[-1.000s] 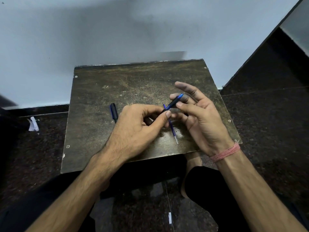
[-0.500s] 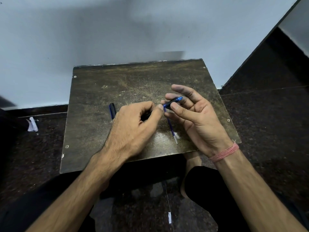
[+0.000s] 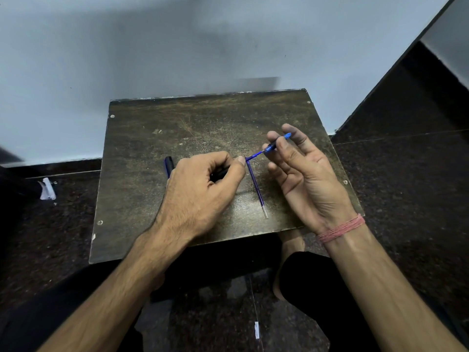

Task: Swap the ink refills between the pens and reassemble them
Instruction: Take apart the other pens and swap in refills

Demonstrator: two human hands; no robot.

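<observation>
Two hands work over a small dark board (image 3: 157, 138) in the middle of the frame. The left hand (image 3: 203, 189) is a curled fist, just left of center. Its thumb and first finger pinch the near end of a blue refill (image 3: 255, 155). Something dark shows inside the fist (image 3: 220, 174); it may be a pen barrel, but the fingers hide most of it.

The right hand (image 3: 304, 174) is right of center, palm turned up and toward the left. Its thumb and first fingers pinch a pen tip piece (image 3: 275, 144), black with a bright blue end, which points to the upper right. The other fingers are spread and loose. The blue refill runs in a slanted line between the two hands, from the left thumb up into the tip piece.

A second refill (image 3: 257, 191) lies flat on the board between the hands. It runs from just under the left thumb down toward the lower edge of the board, and its lower end looks clear.

A black pen part (image 3: 168, 165) lies on the board at the left, partly hidden behind the left hand.

A pink thread band (image 3: 341, 228) is tied around the right wrist. A bit of white paper (image 3: 47, 189) lies on the dark floor at the far left.
</observation>
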